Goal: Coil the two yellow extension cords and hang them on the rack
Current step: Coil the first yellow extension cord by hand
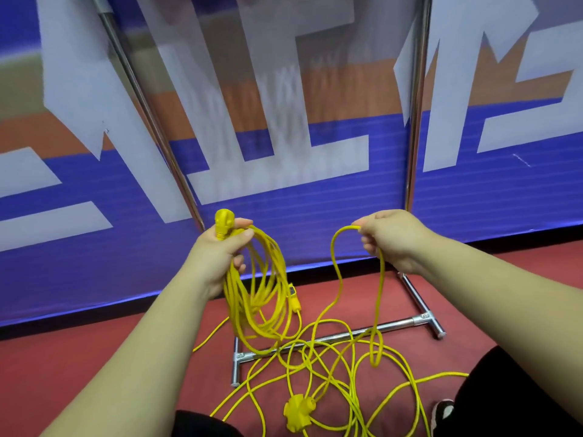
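Observation:
My left hand (220, 250) grips a bundle of yellow cord loops (262, 298) together with a yellow plug (224, 223) that sticks up above the fist. The loops hang down in front of the rack. My right hand (391, 238) pinches a single strand of yellow cord (336, 257) that arcs up from the floor and drops back down. Loose yellow cord (334, 364) lies tangled on the red floor below, with a yellow multi-outlet end (298, 411) near the bottom. A second yellow connector (295, 298) hangs by the loops.
The metal rack has two upright poles (416, 121) and a floor base bar (347, 335) with feet, partly under the loose cord. A blue, white and orange banner (284, 200) stands behind it. My black trousers and a shoe (441, 414) show at the bottom.

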